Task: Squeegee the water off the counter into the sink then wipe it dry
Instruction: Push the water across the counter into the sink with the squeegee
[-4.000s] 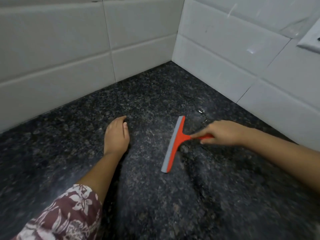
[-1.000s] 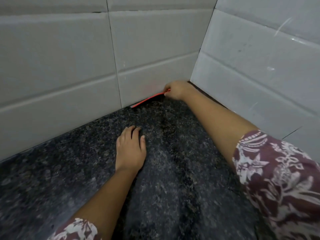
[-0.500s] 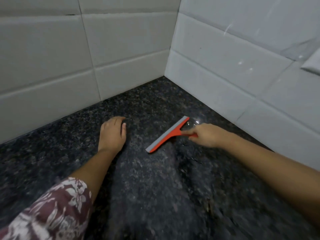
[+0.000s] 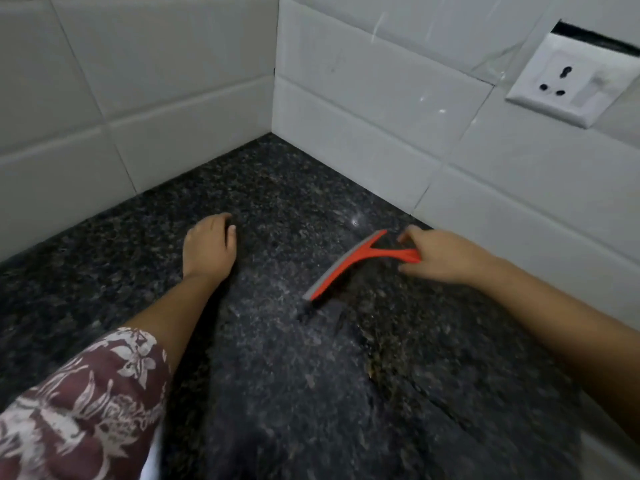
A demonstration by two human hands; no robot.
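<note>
A red squeegee with a grey rubber blade lies blade-down on the dark speckled granite counter, its blade running diagonally from near the right wall toward me. My right hand is closed on its red handle, close to the right wall. My left hand rests flat, palm down, on the counter to the left of the squeegee, holding nothing. A wet smeared streak runs from the blade's near end toward me. No sink or cloth is in view.
White tiled walls meet in a corner behind the counter. A white wall socket sits on the right wall above my right arm. My floral sleeve covers the lower left.
My right hand has pulled the squeegee from the back corner along the right wall toward me. The left hand has stayed flat on the counter.
</note>
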